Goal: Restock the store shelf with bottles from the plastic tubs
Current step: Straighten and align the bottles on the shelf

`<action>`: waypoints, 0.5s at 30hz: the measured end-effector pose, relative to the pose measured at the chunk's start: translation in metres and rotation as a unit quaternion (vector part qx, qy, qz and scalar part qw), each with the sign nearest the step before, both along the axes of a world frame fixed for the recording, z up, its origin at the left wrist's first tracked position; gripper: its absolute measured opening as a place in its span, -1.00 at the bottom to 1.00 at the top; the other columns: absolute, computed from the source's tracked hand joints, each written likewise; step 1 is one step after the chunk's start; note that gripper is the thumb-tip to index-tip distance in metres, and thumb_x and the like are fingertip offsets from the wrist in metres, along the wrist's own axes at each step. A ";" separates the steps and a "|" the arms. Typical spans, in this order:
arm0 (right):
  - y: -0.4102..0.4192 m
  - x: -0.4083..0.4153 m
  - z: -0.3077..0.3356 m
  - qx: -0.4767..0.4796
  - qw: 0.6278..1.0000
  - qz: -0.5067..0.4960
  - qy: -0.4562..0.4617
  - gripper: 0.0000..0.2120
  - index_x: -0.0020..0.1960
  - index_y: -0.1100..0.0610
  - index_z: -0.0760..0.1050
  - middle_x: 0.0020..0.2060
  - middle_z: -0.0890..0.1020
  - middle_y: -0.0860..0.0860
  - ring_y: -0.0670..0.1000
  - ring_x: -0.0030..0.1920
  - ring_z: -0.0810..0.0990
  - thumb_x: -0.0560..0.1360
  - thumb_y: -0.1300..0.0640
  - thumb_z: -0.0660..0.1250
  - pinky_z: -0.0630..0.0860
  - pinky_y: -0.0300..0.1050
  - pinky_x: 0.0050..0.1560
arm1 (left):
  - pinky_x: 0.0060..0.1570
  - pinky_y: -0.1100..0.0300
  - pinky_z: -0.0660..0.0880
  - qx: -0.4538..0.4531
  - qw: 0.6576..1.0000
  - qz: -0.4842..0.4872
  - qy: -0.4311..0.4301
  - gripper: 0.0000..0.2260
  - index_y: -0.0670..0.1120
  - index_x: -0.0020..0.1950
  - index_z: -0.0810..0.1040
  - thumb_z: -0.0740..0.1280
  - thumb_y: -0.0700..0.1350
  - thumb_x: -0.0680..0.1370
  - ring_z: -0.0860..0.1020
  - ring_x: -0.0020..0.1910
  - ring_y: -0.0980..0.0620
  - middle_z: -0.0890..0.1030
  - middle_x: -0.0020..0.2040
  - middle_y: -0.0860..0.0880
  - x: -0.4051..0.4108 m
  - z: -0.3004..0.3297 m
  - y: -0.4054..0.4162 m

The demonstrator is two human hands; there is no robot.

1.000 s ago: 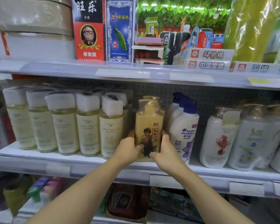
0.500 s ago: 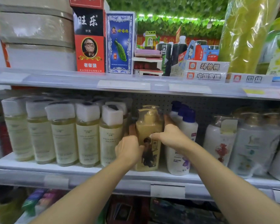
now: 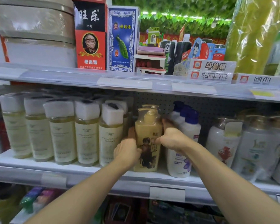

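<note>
A yellow pump bottle [image 3: 148, 131] with a cartoon figure on its label stands on the middle shelf [image 3: 87, 171], with another like it right behind. My left hand [image 3: 127, 150] grips its left side, fingers reaching back along the bottle. My right hand [image 3: 172, 138] holds its right side higher up, thumb on the label and fingers behind. The bottle sits between a row of pale clear bottles with white caps [image 3: 86, 133] and white bottles with blue caps [image 3: 187, 135].
White wrapped pump bottles [image 3: 223, 143] fill the shelf's right end. The upper shelf [image 3: 124, 81] carries card boxes, game boxes and toothpaste. A lower shelf with dark packets shows below. No plastic tub is in view.
The bottle has gone further back onto the shelf between its neighbours. My right hand climbed from the bottle's base to its upper right side; my left hand slid a little further in.
</note>
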State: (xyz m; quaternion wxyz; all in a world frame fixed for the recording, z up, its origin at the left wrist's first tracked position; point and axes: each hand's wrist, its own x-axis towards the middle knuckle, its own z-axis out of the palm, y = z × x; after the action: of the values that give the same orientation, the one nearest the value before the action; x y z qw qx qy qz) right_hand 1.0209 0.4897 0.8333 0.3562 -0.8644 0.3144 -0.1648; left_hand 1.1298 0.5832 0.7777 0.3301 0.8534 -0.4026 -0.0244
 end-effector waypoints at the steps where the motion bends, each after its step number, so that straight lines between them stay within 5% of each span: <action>1: 0.000 0.001 0.000 0.002 1.000 0.004 0.000 -0.59 0.22 0.03 0.26 0.12 0.51 0.05 -0.04 0.04 0.49 0.48 0.25 0.36 0.42 -0.18 0.00 | -0.10 0.15 0.48 0.002 1.000 0.000 0.000 -0.70 -0.08 0.25 0.36 0.32 -0.07 0.56 0.53 -0.03 -0.01 0.51 -0.01 -0.02 0.001 0.000 0.000; 7: -0.005 -0.003 0.002 0.006 1.000 0.004 0.014 -0.61 0.18 0.03 0.26 0.14 0.46 0.04 -0.01 0.09 0.46 0.47 0.20 0.39 0.42 -0.12 0.11 | -0.12 0.17 0.50 0.002 1.000 0.004 0.009 -0.81 -0.05 0.10 0.40 0.33 -0.04 0.55 0.53 -0.09 0.03 0.53 -0.06 0.00 0.006 -0.001 0.002; 11: -0.014 0.005 0.011 0.002 0.999 -0.030 -0.033 -0.17 0.51 0.13 -0.01 0.44 0.25 0.18 0.18 0.38 0.33 0.42 0.33 0.41 0.35 0.00 0.33 | -0.04 0.06 0.57 0.002 1.000 0.011 0.022 -0.79 -0.03 0.00 0.41 0.37 0.04 0.52 0.58 -0.07 -0.01 0.58 -0.07 -0.01 0.005 -0.001 0.003; 15: -0.026 0.012 0.013 0.125 0.988 0.027 -0.082 -0.13 0.51 0.15 0.00 0.38 0.34 0.25 0.26 0.33 0.41 0.37 0.52 0.36 0.45 0.07 0.24 | -0.01 0.06 0.53 0.046 0.999 0.013 0.005 -0.75 -0.05 0.05 0.44 0.36 0.06 0.52 0.57 0.01 -0.07 0.56 -0.03 -0.02 0.003 -0.008 0.005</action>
State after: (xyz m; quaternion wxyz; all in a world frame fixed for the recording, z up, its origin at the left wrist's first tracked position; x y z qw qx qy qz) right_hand 1.0326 0.4641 0.8463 0.4908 -0.8046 0.2788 -0.1847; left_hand 1.1326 0.5881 0.7700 0.2927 0.8729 -0.3880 -0.0424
